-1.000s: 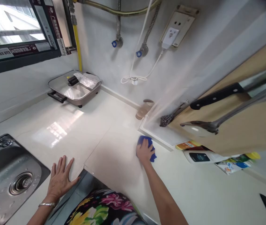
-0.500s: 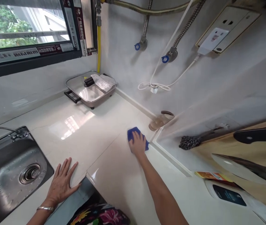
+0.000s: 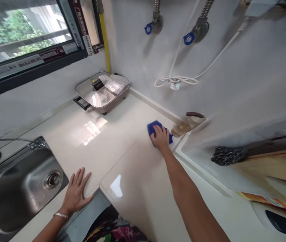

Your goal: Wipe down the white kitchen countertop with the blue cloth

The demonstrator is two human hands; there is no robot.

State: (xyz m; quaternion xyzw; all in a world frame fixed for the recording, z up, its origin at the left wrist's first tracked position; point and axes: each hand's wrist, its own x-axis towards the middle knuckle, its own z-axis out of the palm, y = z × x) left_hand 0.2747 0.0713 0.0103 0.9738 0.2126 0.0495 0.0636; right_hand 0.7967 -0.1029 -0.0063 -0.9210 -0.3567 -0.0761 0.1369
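Observation:
My right hand (image 3: 161, 137) presses a blue cloth (image 3: 153, 127) onto the white countertop (image 3: 123, 134), its fingers bent over the cloth and partly hiding it. Just right of the cloth, by the wall, is a see-through brownish vessel (image 3: 182, 128) with a dark rim or handle. My left hand (image 3: 76, 191) lies flat at the counter's front edge, fingers spread, holding nothing. Beside it on the left is the steel sink (image 3: 32, 181). A silver bracelet (image 3: 60, 215) circles the left wrist.
An electric pan (image 3: 102, 97) with a glass lid stands in the back corner, a plastic-wrapped item on top. A tied white cord (image 3: 175, 80) hangs below two blue-handled valves (image 3: 188, 38). Right of the ledge are a steel-wool-like scrubber (image 3: 226, 155) and a bottle (image 3: 271, 215).
My right hand has slid the cloth a little farther away along the counter, closer to the back wall. The camera view has shifted; my left hand stays flat at the edge.

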